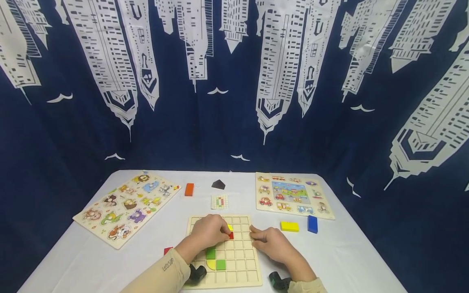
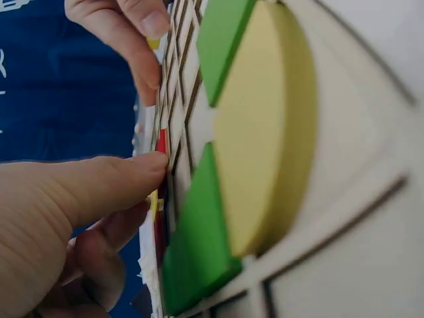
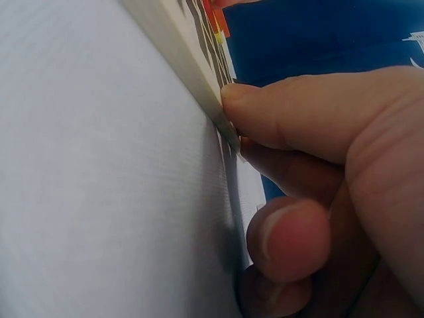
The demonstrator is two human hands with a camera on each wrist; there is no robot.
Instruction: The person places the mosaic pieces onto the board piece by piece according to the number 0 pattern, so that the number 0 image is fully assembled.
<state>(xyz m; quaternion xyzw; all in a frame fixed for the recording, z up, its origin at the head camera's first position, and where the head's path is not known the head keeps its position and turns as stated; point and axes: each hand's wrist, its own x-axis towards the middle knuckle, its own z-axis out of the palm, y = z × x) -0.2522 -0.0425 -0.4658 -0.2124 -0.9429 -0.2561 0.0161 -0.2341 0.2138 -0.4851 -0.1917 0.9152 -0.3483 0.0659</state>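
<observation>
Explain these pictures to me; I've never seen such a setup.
There is no machine arm: you see a person's bare left hand and right hand. The wide picture comes from a camera worn on the head; the two close-ups come from one on each wrist. A pale wooden grid board lies on a white table, with a green square tile and yellow rounded tile among its pieces. Around it lie a wooden animal puzzle board, a wooden vehicle puzzle board and a small pattern card. The left hand pinches a small red tile; the right grips the grid board's edge.
</observation>
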